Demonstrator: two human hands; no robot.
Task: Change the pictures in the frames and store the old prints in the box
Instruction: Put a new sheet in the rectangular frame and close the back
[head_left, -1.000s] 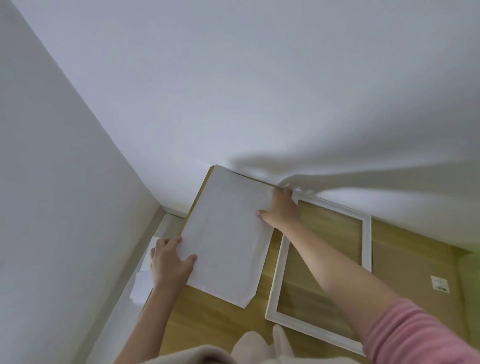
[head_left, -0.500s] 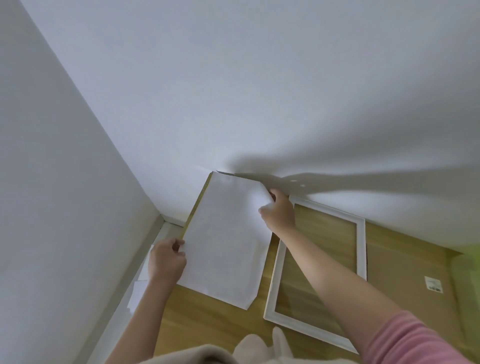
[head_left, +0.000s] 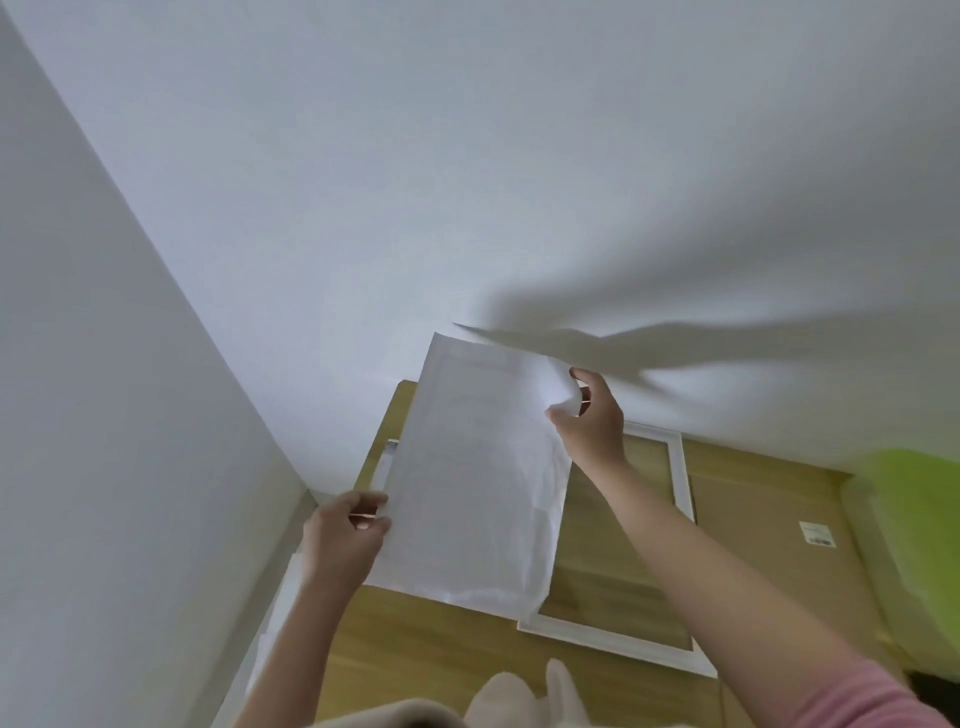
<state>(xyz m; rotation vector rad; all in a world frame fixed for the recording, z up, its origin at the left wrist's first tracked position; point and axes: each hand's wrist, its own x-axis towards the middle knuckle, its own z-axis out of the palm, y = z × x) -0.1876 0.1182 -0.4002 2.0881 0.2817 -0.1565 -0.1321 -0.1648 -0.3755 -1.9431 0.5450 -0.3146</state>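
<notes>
Lifted now off the wooden table (head_left: 426, 670), the white sheet (head_left: 478, 483) that lay flat a second ago hangs tilted between our hands, its far edge raised toward the wall (head_left: 467, 182) and its near edge just above the tabletop; our right hand (head_left: 592, 426) has curled the far right corner over and pinches it, while our left hand (head_left: 343, 535) pinches the left edge near its middle. We judge the sheet light and limp; it sags and creases between the two grips, so it is best held at opposite edges and kept gently taut, since a hard pinch would likely crumple or tear it. Plain white and faintly translucent, it shows soft wrinkles and a pale border shadow, with no picture visible on this side. Beside it, partly under its right edge, the white frame (head_left: 685, 525) lies flat on the table, bare wood showing through its opening.
</notes>
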